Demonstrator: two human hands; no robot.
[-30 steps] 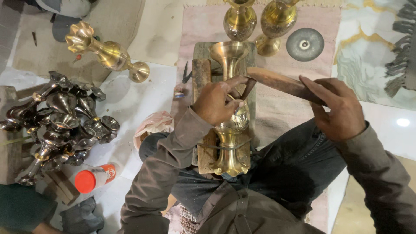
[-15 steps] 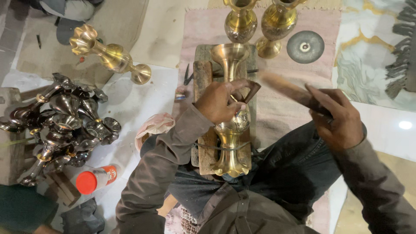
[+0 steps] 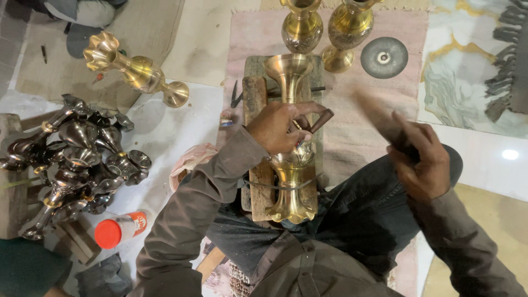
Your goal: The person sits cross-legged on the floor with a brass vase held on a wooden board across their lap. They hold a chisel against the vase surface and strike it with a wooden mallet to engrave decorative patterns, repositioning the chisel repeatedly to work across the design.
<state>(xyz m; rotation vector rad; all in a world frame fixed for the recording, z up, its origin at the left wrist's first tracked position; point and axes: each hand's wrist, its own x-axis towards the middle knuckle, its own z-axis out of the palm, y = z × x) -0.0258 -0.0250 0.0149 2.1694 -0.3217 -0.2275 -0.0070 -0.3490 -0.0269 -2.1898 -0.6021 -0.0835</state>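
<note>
Brass vase (image 3: 290, 165) lying on a wooden block (image 3: 256, 99), left hand (image 3: 278, 127) on the vase, fingers curled around a small tool (image 3: 319, 120), right hand (image 3: 421, 159) right of the vase, fingers closed on a blurred stick (image 3: 379, 115), dark vases (image 3: 77, 159) heaped far left of the vase

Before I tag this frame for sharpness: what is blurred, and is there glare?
Head view: the mallet in the right hand is smeared by motion; the left hand and vase are sharp; a white glare spot sits on the floor at right.
</note>
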